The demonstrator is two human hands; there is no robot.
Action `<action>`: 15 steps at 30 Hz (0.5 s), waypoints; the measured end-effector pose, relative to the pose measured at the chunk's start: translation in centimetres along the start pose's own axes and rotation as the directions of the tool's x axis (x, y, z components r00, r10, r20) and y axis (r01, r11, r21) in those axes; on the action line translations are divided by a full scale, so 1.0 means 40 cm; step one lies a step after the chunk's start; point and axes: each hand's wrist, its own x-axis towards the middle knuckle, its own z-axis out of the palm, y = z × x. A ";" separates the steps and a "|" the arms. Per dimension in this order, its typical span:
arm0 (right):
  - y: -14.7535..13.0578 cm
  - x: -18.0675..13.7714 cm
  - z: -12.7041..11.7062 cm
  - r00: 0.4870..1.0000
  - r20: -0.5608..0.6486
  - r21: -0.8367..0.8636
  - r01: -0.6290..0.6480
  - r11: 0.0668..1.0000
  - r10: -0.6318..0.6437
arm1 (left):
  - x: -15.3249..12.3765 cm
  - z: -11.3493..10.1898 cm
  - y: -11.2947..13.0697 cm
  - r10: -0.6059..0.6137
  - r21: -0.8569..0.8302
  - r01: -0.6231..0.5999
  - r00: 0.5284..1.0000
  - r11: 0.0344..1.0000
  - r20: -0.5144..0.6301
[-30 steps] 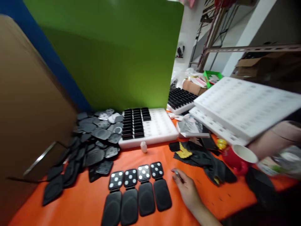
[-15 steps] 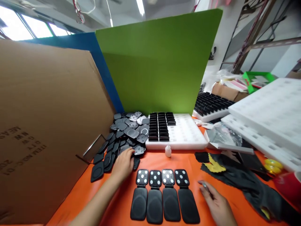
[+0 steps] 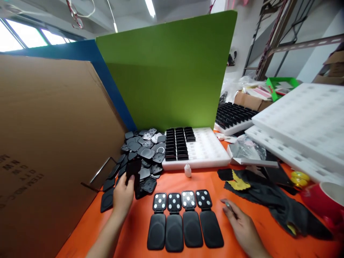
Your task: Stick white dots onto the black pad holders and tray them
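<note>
My left hand [image 3: 123, 194] is closed on a black plastic shell piece [image 3: 133, 168], lifted at the near edge of a heap of black shell pieces [image 3: 141, 156]. My right hand [image 3: 240, 224] rests on the orange table [image 3: 242, 200] with a small thin metal tool [image 3: 229, 206] pinched in its fingers. Between the hands lie a row of open black cases [image 3: 185, 219], each with white dots on its upper half. Behind them stands a small white bottle [image 3: 187, 170] and a white foam tray [image 3: 200, 150] partly filled with black parts.
A brown cardboard sheet [image 3: 45, 143] walls off the left, a green board [image 3: 172, 75] the back. Black gloves [image 3: 266, 200] and a red cup [image 3: 324, 197] lie at the right. Stacked white foam trays [image 3: 301, 125] and another filled tray [image 3: 233, 116] sit beyond.
The view swung left and steadied. My left hand came into view, reached into the heap and lifted one black shell piece toward me. My right hand stayed on the table.
</note>
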 end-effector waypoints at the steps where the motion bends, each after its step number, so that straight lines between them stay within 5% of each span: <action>1: -0.002 0.000 -0.001 1.000 -0.007 -0.001 0.006 1.000 -0.006 | -0.025 -0.002 0.004 -0.062 -0.110 0.062 0.998 0.992 -0.001; 6: -0.007 -0.006 -0.007 0.999 -0.047 -0.019 0.019 1.000 -0.020 | -0.166 0.003 0.013 -0.347 -0.492 0.434 0.900 0.755 0.263; 11: 0.014 -0.006 -0.007 0.994 -0.109 0.024 0.007 1.000 -0.004 | -0.258 0.008 0.036 -0.329 -0.626 0.589 0.807 0.511 0.491; 15: -0.006 -0.013 -0.007 0.987 -0.158 0.041 0.028 0.999 -0.021 | -0.317 0.037 0.032 -0.398 -0.537 0.778 0.629 0.327 0.668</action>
